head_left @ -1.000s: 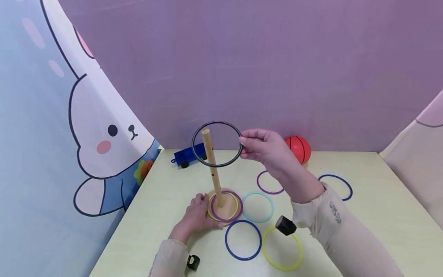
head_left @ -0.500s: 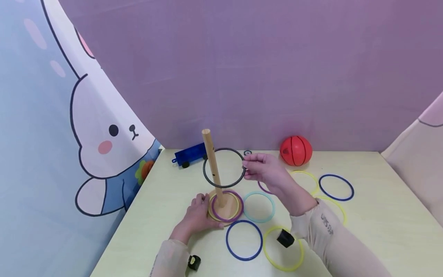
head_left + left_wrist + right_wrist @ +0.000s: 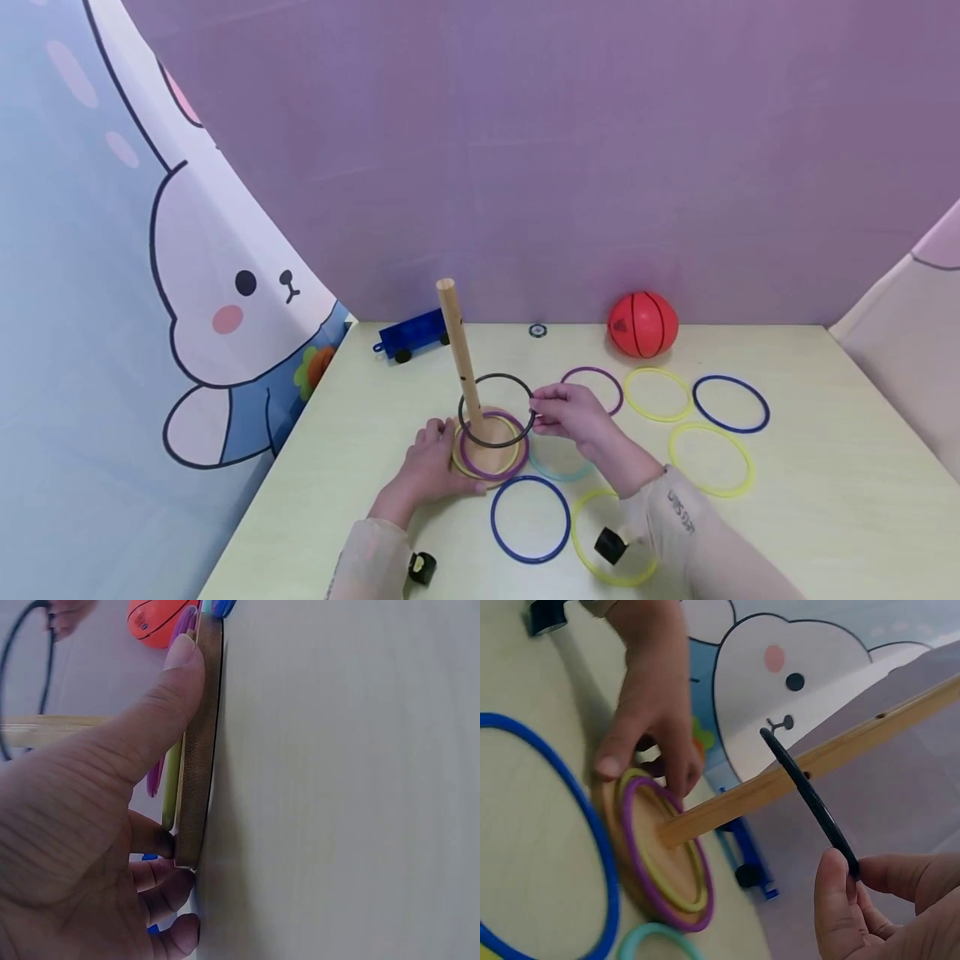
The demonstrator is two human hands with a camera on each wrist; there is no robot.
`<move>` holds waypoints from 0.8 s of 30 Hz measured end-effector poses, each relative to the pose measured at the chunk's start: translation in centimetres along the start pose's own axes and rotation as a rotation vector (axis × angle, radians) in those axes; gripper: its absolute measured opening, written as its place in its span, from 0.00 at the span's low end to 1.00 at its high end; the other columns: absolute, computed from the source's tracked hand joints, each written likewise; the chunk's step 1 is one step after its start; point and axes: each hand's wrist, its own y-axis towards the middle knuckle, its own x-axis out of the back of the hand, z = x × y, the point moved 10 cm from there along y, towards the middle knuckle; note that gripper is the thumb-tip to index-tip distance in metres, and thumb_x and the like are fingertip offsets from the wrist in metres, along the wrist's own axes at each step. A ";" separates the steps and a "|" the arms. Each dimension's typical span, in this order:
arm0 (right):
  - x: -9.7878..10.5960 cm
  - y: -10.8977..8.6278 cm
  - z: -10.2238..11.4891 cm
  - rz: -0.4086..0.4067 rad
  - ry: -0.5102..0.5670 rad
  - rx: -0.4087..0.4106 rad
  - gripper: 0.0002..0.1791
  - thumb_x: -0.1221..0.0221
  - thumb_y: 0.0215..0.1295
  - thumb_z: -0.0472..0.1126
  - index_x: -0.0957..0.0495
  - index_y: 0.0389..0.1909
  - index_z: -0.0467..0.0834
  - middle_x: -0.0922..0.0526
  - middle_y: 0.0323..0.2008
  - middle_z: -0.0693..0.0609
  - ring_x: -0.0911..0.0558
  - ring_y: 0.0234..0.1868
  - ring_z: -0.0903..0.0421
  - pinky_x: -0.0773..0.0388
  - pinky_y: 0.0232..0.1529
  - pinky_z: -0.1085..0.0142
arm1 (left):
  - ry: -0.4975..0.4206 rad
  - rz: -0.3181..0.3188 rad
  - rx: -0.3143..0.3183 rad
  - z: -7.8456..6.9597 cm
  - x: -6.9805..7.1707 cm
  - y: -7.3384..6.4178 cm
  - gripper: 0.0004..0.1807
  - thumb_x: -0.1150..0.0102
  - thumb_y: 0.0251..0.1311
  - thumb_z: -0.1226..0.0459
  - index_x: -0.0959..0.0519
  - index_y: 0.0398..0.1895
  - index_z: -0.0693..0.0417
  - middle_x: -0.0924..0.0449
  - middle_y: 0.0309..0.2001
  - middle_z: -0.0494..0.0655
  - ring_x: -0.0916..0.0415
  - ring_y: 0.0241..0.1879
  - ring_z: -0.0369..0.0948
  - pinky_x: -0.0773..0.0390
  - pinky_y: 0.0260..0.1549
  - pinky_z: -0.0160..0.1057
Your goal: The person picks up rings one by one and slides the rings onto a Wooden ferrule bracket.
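Observation:
A wooden peg [image 3: 459,346] rises from a round wooden base [image 3: 491,457]. Around its foot lie a purple ring [image 3: 697,928] and a yellow ring [image 3: 703,898]. My left hand [image 3: 429,468] grips the base at its near left side, with thumb and fingers spread along the edge, as the left wrist view shows. My right hand [image 3: 576,418] pinches a black ring [image 3: 810,799] by its right side between thumb and fingers. That ring encircles the lower part of the peg, tilted and above the other two rings.
On the table [image 3: 300,492] lie several loose rings, among them a blue ring [image 3: 528,561], a light blue ring [image 3: 562,478] and a yellow ring [image 3: 712,493]. A blue toy cart [image 3: 411,336], a small dark disc [image 3: 537,331] and a red ball [image 3: 642,325] are along the back.
My right hand has brought the black ring down from the peg's top to near its foot. The left hand has stayed on the base.

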 end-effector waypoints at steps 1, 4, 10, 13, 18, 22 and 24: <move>0.1 0.1 -0.6 -0.016 -0.005 -0.011 0.14 0.42 0.66 0.30 0.27 0.50 0.25 0.20 0.29 0.46 0.19 0.26 0.56 0.18 0.34 0.65 | 0.000 0.000 -0.001 0.0 0.0 0.0 0.70 0.27 0.31 0.33 0.46 0.75 0.61 0.43 0.65 0.59 0.41 0.61 0.54 0.32 0.56 0.56; 0.3 0.5 -2.2 -0.052 -0.011 -0.043 0.14 0.42 0.66 0.29 0.26 0.49 0.26 0.19 0.30 0.43 0.19 0.26 0.56 0.18 0.33 0.64 | 0.002 0.001 -0.004 -0.1 0.0 0.1 0.70 0.27 0.31 0.32 0.46 0.75 0.61 0.43 0.65 0.59 0.40 0.60 0.54 0.31 0.56 0.56; -0.3 0.9 -4.5 -0.064 -0.032 -0.056 0.14 0.42 0.65 0.28 0.27 0.49 0.24 0.18 0.32 0.39 0.19 0.25 0.56 0.17 0.31 0.64 | -0.004 0.000 -0.004 -0.1 0.1 0.2 0.70 0.27 0.31 0.32 0.46 0.75 0.62 0.42 0.64 0.59 0.40 0.59 0.53 0.31 0.56 0.56; -0.7 1.0 -5.4 -0.068 -0.042 -0.064 0.13 0.42 0.64 0.28 0.26 0.47 0.24 0.18 0.30 0.40 0.19 0.24 0.56 0.18 0.31 0.64 | -0.003 -0.003 -0.002 -0.1 0.1 0.1 0.70 0.26 0.31 0.33 0.45 0.75 0.61 0.42 0.64 0.58 0.40 0.59 0.53 0.31 0.55 0.55; -1.0 0.8 -5.8 -0.084 -0.067 -0.047 0.12 0.42 0.63 0.27 0.25 0.46 0.24 0.18 0.28 0.40 0.19 0.24 0.55 0.17 0.31 0.63 | 0.001 -0.007 -0.006 -0.3 0.2 0.0 0.71 0.26 0.30 0.32 0.45 0.74 0.63 0.41 0.63 0.59 0.39 0.59 0.53 0.31 0.55 0.54; -0.8 0.6 -5.7 -0.104 -0.083 -0.026 0.12 0.41 0.61 0.25 0.23 0.45 0.25 0.18 0.30 0.39 0.18 0.25 0.54 0.17 0.33 0.60 | -0.006 0.000 0.006 -0.2 0.1 0.0 0.71 0.27 0.30 0.32 0.45 0.74 0.63 0.42 0.64 0.59 0.40 0.60 0.53 0.32 0.57 0.54; -0.8 0.5 -5.4 -0.101 -0.089 -0.007 0.12 0.41 0.61 0.25 0.23 0.45 0.25 0.18 0.32 0.37 0.17 0.26 0.52 0.17 0.33 0.59 | -0.005 0.000 0.012 0.0 0.1 0.1 0.71 0.28 0.30 0.31 0.45 0.74 0.63 0.42 0.64 0.59 0.40 0.60 0.53 0.32 0.57 0.54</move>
